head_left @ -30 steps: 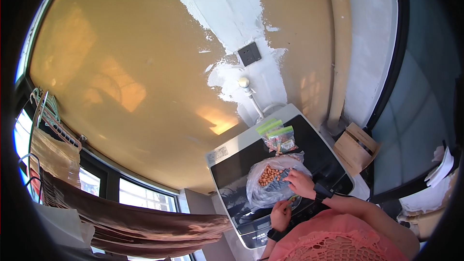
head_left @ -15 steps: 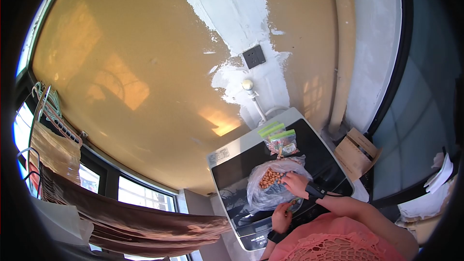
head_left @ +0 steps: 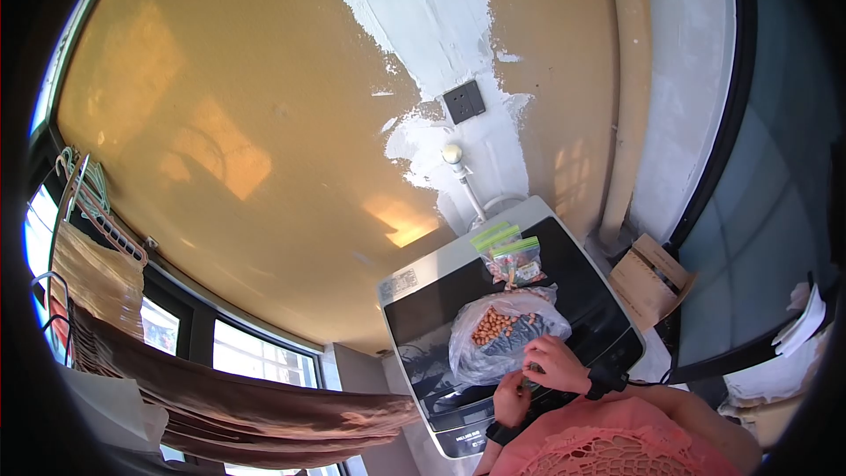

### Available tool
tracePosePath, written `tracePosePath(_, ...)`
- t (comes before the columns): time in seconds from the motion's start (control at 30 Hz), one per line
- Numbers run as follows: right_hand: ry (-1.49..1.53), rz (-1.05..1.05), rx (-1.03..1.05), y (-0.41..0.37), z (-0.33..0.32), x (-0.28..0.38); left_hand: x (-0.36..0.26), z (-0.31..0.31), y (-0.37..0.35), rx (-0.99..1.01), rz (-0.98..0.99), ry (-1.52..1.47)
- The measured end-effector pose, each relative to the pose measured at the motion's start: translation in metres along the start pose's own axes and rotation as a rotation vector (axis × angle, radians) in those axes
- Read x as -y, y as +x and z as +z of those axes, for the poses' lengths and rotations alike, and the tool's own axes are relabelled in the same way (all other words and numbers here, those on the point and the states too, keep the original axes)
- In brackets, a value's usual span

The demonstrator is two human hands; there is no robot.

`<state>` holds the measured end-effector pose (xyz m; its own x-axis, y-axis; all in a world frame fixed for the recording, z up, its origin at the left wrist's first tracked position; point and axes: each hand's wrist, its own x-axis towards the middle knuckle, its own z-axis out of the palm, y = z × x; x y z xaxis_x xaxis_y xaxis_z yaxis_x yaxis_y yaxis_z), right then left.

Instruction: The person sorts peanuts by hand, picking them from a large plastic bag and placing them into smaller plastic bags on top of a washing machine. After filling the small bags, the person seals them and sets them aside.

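A clear plastic bag [head_left: 467,354] lies spread open on the black washing machine lid, with a heap of small round brown nuts [head_left: 492,327] in it. My left hand [head_left: 511,399], near the lid's front edge, is closed on a small zip bag, now mostly hidden by the hands. Right above the zip bag, my right hand [head_left: 557,364] has its fingers bent down and together; whatever is in them is hidden. Its fingertips are close to those of my left hand. Both wrists wear dark bands.
Filled zip bags [head_left: 517,262] with green seals lie at the back of the washing machine [head_left: 608,348]. A cardboard box [head_left: 649,280] stands to the right. At the left, a brown cloth [head_left: 264,419] hangs by the windows. A pipe and black socket [head_left: 463,102] are on the wall behind.
My right hand has moved from the heap of nuts toward me, to the zip bag at my left hand. The heap looks slightly smaller and more spread. My left hand has barely moved.
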<state>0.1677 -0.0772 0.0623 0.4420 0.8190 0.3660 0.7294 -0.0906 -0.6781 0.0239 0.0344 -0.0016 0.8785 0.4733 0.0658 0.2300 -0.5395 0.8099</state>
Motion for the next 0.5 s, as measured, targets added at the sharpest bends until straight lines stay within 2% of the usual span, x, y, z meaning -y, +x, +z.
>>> tracePosePath(0.07, -0.112, -0.052, -0.033, -0.018, -0.003, 0.002, 0.002, 0.003, 0.002, -0.063, 0.061, -0.043)
tracePosePath(0.3, -0.194, 0.047, -0.021, -0.046, 0.004, -0.01, -0.008, -0.002, 0.003, 0.017, 0.029, -0.064)
tracePosePath(0.43, -0.195, 0.029, -0.045, -0.053, 0.006, -0.014, -0.004, -0.001, 0.004, -0.018, 0.055, -0.058)
tracePosePath(0.5, -0.118, 0.109, 0.048, -0.055, 0.001, -0.012, -0.004, -0.003, 0.003, -0.021, 0.048, -0.063)
